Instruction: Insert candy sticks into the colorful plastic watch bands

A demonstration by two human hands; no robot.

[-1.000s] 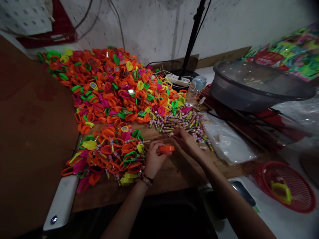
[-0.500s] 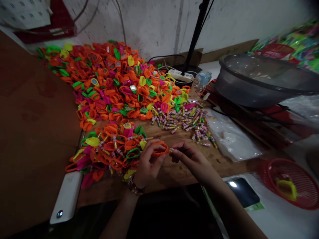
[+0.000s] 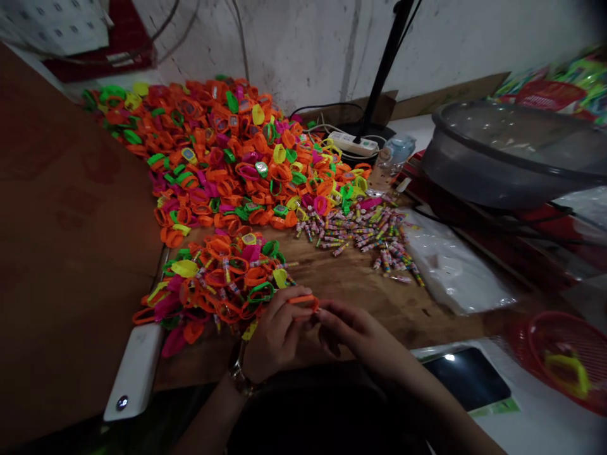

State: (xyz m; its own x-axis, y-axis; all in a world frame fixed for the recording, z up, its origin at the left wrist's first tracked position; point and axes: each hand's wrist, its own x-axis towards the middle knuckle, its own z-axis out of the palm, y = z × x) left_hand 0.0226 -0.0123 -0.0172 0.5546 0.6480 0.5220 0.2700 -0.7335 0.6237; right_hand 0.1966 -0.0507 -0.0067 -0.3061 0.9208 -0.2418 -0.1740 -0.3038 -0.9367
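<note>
My left hand (image 3: pixel 275 328), with a wristwatch on its wrist, is closed around an orange toy watch (image 3: pixel 306 299) whose band forms a loop. The fingertips of my right hand (image 3: pixel 348 325) are pinched together against the right end of that loop; whatever lies between them is hidden. Just left of my hands is a small heap of toy watches (image 3: pixel 213 272) in orange, green, pink and yellow, with wrapped candy rolls among them. Beyond my right hand, loose candy rolls (image 3: pixel 365 230) are scattered on the wooden tabletop (image 3: pixel 327 265).
A large pile of toy watches (image 3: pixel 227 151) rises at the back left beside a brown board (image 3: pixel 71 221). Behind are a power strip (image 3: pixel 353 144) and black pole (image 3: pixel 384 69). At right: grey basin (image 3: pixel 502 164), plastic bag (image 3: pixel 455 272), phone (image 3: pixel 469 378), red basket (image 3: pixel 564 354). A white device (image 3: pixel 135 373) lies front left.
Both hands have come lower and closer together. My right fingertips, apart from the orange toy watch with a small pale piece in them before, now meet its end. The whole view has shifted slightly.
</note>
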